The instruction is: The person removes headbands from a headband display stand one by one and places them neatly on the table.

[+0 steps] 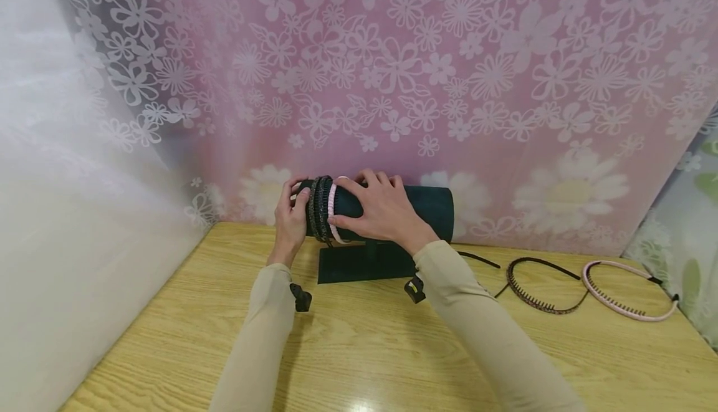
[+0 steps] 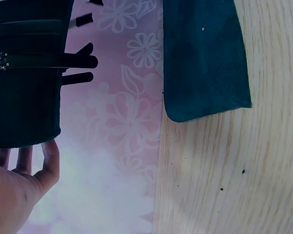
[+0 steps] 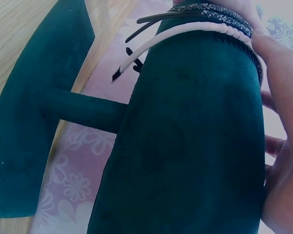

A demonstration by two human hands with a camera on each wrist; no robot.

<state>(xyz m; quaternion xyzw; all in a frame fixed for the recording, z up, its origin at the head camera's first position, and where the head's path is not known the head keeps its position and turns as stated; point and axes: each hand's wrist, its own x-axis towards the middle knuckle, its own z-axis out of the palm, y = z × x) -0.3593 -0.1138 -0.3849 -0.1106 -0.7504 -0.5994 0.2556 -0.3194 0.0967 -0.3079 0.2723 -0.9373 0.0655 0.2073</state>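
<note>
A dark green velvet headband stand, a horizontal roll on a post and flat base, stands at the back of the table. Two dark glittery headbands sit side by side round its left part, with a braided pink headband just right of them. My left hand grips the roll's left end, its fingers bent at the edge. Over the roll, my right hand holds the pink headband, thumb at the front and index finger at the top. Dark headband tips stick out below the roll.
Right of the stand lie a pink toothed headband, a dark toothed headband and a thin black one partly hidden by my sleeve. A floral curtain hangs behind the wooden table.
</note>
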